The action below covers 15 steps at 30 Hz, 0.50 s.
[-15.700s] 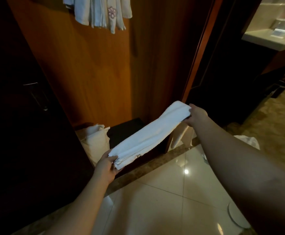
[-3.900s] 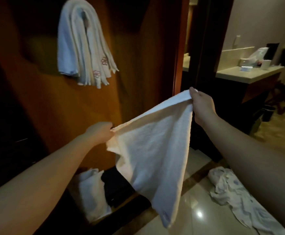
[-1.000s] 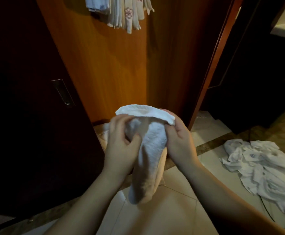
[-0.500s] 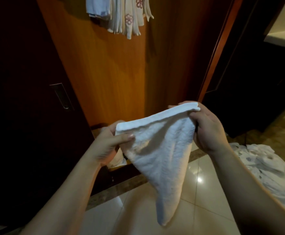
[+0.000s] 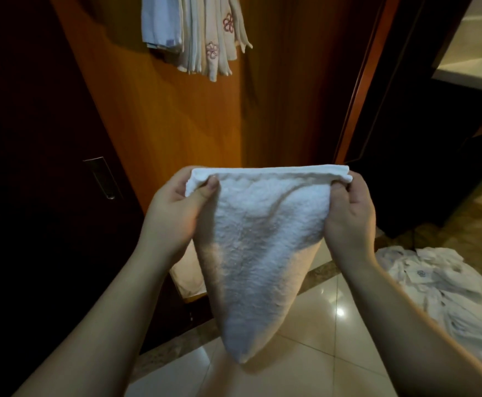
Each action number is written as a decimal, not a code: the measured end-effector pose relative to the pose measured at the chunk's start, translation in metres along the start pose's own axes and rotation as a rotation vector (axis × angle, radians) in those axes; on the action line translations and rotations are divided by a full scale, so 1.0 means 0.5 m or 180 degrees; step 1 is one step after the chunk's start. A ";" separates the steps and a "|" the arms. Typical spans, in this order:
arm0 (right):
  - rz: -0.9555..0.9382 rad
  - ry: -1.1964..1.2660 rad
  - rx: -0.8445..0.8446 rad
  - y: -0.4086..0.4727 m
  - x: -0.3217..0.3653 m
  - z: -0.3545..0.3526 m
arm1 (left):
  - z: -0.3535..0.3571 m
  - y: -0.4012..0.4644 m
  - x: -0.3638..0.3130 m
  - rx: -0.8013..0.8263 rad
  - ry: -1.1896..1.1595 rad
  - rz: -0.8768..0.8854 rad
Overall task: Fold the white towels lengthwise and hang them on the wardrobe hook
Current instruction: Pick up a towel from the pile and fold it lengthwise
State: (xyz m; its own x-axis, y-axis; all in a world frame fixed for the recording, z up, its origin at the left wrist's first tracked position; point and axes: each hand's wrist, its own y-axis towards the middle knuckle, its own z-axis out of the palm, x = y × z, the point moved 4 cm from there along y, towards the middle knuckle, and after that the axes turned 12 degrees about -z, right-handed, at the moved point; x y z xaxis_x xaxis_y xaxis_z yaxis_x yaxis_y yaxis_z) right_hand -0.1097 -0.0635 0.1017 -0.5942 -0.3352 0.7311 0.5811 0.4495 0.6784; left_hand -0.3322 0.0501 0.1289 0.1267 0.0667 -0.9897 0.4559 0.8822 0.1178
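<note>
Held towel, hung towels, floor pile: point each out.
held towel (image 5: 262, 239), head view, middle of the hanging cloth
hung towels (image 5: 205, 32), head view, lower ends
floor pile (image 5: 440, 287), head view, crumpled middle

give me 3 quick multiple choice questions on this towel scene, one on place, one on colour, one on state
1. Where do the hung towels sit?
A. at top, on the wooden panel
B. on the floor
C. on the counter

2. What colour are the flowers stitched on them?
A. green
B. pinkish red
C. black

3. How is the white towel held?
A. one hand only
B. lying on the tiles
C. top corners pinched by left hand and right hand

Answers: 1 A, they hang against the wood; 2 B, the petals show pinkish red; 3 C, each grip holds a corner.
</note>
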 end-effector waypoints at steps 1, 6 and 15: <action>-0.0044 -0.0021 -0.0014 0.001 0.001 0.001 | -0.004 0.000 -0.006 -0.0002 0.0019 0.0013; -0.0476 -0.0111 0.0066 0.024 0.030 -0.001 | -0.023 0.012 -0.032 -0.0073 -0.0192 0.0011; -0.0443 0.0018 0.0487 0.070 0.038 -0.006 | 0.000 0.032 -0.069 -0.0076 -0.0214 0.0056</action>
State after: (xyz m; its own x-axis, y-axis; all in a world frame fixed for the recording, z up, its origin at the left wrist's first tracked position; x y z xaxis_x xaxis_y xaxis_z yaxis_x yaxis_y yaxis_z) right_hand -0.0990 -0.0564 0.1396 -0.6594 -0.4074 0.6318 0.4022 0.5188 0.7543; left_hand -0.3292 0.0618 0.1649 0.1938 0.0517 -0.9797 0.4320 0.8921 0.1326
